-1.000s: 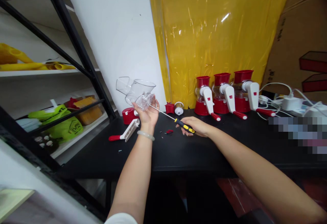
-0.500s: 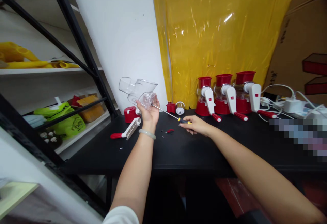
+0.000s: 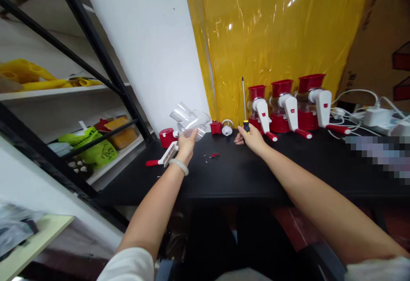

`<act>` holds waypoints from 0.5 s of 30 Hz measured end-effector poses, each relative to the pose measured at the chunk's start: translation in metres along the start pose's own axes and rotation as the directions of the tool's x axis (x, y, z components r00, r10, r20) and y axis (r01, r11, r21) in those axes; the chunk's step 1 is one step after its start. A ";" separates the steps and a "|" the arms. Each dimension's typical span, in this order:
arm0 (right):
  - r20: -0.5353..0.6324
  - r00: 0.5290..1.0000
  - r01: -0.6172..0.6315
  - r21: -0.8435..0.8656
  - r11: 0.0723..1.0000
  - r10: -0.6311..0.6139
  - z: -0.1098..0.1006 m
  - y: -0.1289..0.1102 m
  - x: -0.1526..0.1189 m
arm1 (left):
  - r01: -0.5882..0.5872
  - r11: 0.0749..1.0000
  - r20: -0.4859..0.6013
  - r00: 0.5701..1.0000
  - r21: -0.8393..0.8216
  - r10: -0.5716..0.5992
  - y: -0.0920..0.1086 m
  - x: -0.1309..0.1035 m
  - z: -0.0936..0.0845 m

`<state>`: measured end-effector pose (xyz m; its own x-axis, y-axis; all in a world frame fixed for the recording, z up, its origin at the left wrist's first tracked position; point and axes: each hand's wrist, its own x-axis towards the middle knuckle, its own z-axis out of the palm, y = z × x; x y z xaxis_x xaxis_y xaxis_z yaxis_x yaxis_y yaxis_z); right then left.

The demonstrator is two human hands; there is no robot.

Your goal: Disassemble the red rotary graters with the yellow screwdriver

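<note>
My left hand (image 3: 186, 144) is closed around a clear plastic grater body (image 3: 191, 121), held above the table. In my right hand (image 3: 251, 139) is a screwdriver (image 3: 244, 101) with a black and yellow handle, its shaft pointing up and its tip apart from the plastic. Left of the clear body, a red base (image 3: 167, 137) stands on the table, and a white crank handle with a red grip (image 3: 162, 158) lies in front of it. A small red part (image 3: 215, 155) and tiny screw-like bits lie between my hands. Behind them are a red pusher-like piece (image 3: 215, 127) and a drum (image 3: 227, 127).
Three assembled red and white rotary graters (image 3: 288, 114) stand in a row at the right of the black table (image 3: 230, 182). White cables and a power adapter (image 3: 378, 114) lie beyond them. A black-framed shelf (image 3: 105, 123) borders the left side.
The screwdriver has come away from the clear body and swung from slanting to upright in my right hand. My left hand has turned and tilted the clear body.
</note>
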<state>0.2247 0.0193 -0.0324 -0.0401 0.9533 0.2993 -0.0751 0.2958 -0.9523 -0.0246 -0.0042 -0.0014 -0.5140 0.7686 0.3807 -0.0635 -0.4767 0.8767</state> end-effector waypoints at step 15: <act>-0.173 0.958 0.209 -0.120 0.971 -0.228 0.018 0.017 0.003 | -0.036 0.969 0.133 0.991 0.246 0.003 -0.016 -0.005 0.012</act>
<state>0.2054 0.0255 -0.0463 0.1509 0.8566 0.4934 0.0381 0.4937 -0.8688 -0.0107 0.0049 -0.0137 -0.3962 0.8169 0.4191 0.1670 -0.3847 0.9078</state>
